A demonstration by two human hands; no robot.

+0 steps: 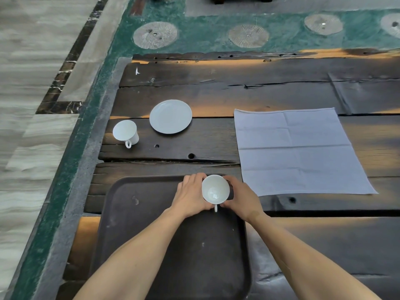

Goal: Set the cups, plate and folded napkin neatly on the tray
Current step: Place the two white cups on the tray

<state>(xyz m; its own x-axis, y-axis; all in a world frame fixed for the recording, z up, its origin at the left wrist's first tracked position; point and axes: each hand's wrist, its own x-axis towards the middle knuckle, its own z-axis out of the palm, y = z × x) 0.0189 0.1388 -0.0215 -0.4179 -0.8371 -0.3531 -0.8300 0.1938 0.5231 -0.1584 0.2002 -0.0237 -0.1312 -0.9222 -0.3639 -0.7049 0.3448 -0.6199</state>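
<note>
A dark brown tray (151, 224) lies on the wooden table near me. At its far right corner a white cup (215, 189) stands upright, handle toward me. My left hand (190, 194) wraps its left side and my right hand (242, 197) its right side. A second white cup (125, 132) stands on the table at the far left, handle toward me. To its right lies a white plate (170, 116). A pale grey napkin (296, 150) is spread flat and unfolded on the table at the right.
The table (216, 87) is made of dark, cracked planks with holes. Its left edge runs diagonally beside a green strip and stone floor (32, 83). Round glass discs (155, 35) are set in the green surface beyond the table's far edge.
</note>
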